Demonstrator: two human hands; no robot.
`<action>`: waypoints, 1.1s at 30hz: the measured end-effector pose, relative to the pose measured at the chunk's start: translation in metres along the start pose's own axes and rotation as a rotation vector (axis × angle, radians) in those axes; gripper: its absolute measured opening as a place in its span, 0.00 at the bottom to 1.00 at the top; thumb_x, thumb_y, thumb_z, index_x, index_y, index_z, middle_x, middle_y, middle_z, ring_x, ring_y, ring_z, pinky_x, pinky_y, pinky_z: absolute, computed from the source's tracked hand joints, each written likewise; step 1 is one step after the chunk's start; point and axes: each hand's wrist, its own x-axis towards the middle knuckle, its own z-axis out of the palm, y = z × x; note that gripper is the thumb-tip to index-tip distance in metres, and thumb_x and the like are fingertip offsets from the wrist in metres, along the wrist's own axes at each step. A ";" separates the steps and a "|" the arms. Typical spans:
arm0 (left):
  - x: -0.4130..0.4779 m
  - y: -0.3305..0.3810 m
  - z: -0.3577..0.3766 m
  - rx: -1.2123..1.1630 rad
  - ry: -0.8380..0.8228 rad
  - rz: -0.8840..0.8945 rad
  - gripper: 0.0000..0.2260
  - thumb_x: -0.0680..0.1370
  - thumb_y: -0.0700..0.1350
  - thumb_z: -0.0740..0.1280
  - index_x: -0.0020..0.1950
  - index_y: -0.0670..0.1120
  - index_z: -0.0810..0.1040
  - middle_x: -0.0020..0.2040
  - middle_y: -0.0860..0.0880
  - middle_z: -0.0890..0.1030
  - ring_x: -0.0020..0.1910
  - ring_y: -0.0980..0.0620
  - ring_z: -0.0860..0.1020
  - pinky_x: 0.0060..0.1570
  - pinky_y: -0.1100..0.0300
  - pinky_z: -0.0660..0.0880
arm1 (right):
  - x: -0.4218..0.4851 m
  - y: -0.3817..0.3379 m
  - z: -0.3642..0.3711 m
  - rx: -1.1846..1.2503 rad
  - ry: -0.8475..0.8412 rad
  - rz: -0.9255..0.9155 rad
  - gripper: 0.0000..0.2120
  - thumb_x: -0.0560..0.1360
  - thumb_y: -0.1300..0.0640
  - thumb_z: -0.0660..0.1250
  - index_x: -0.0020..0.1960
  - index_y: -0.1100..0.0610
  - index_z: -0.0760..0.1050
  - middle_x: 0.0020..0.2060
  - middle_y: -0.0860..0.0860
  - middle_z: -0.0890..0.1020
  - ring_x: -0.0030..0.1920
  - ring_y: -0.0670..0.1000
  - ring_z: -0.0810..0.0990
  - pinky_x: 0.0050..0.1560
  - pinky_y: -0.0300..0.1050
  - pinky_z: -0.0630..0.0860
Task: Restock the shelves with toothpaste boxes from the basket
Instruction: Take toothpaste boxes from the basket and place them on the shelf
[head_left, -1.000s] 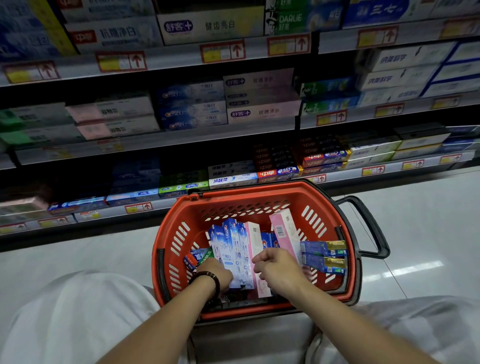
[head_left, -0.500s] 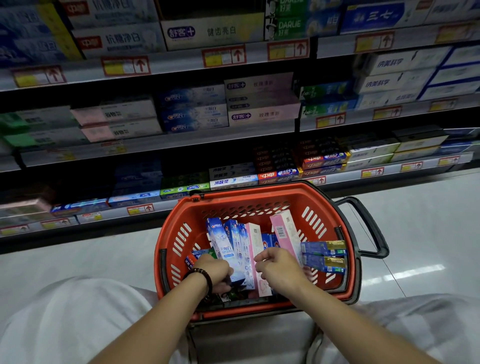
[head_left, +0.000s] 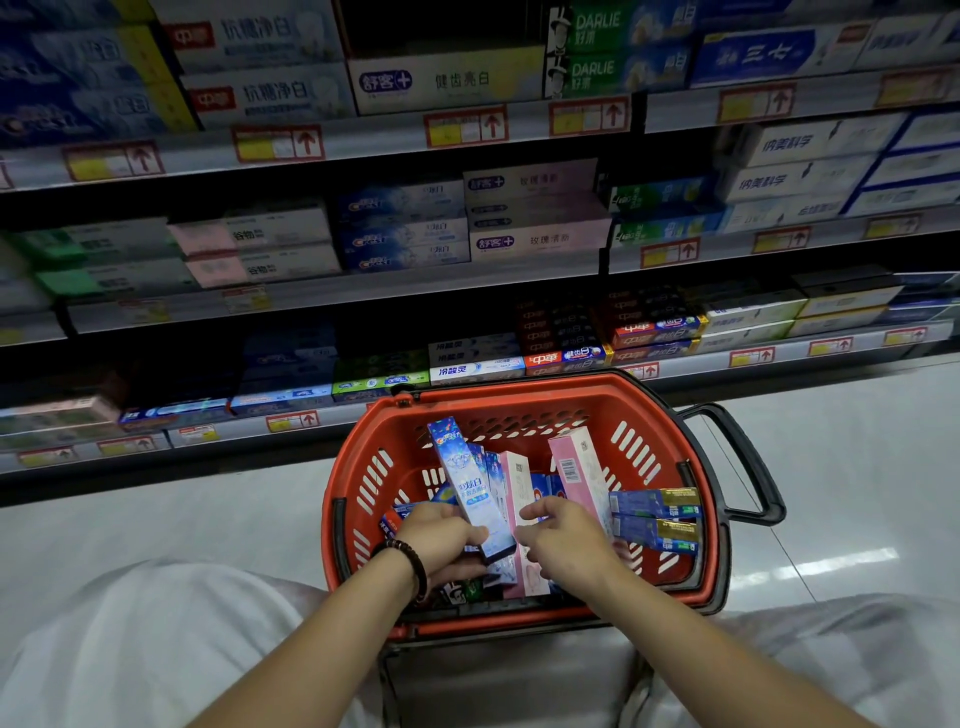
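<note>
A red basket (head_left: 670, 452) stands on the floor in front of me, holding several toothpaste boxes. My left hand (head_left: 441, 540) grips the near end of a light blue toothpaste box (head_left: 465, 480), which tilts up out of the pile. My right hand (head_left: 563, 538) hovers over a pink-and-white box (head_left: 514, 499) with fingers loosely curled, and I cannot tell whether it holds anything. A second pink box (head_left: 576, 467) stands on end behind it. Two dark blue boxes with gold ends (head_left: 657, 519) lie at the right side.
Three tiers of shelves (head_left: 332, 291) full of toothpaste boxes rise just behind the basket. The basket's black handle (head_left: 748, 462) sticks out to the right over the pale floor (head_left: 841, 467). My knees in light trousers flank the basket's near edge.
My left hand has drawn the light blue box up and out of the pile, tilting its far end higher. My right hand stays by the pink-and-white box.
</note>
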 end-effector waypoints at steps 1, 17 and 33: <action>-0.001 0.001 0.000 -0.010 -0.004 0.010 0.10 0.79 0.31 0.69 0.60 0.39 0.82 0.52 0.44 0.88 0.45 0.49 0.87 0.39 0.54 0.84 | 0.000 0.000 0.000 -0.002 0.002 -0.005 0.09 0.73 0.51 0.73 0.52 0.48 0.79 0.42 0.52 0.86 0.44 0.56 0.86 0.46 0.54 0.82; -0.013 0.007 0.001 -0.070 -0.081 0.109 0.16 0.79 0.36 0.73 0.65 0.39 0.77 0.55 0.42 0.87 0.51 0.46 0.87 0.50 0.49 0.85 | -0.004 -0.004 -0.001 0.309 -0.085 -0.017 0.09 0.80 0.63 0.71 0.59 0.63 0.78 0.43 0.59 0.87 0.41 0.55 0.85 0.45 0.50 0.83; -0.026 0.060 -0.043 -0.462 0.216 0.368 0.16 0.81 0.44 0.72 0.66 0.49 0.70 0.53 0.44 0.85 0.48 0.43 0.86 0.54 0.44 0.82 | -0.003 -0.021 -0.031 0.324 -0.051 -0.196 0.12 0.76 0.68 0.76 0.57 0.59 0.85 0.49 0.58 0.87 0.43 0.51 0.85 0.47 0.44 0.83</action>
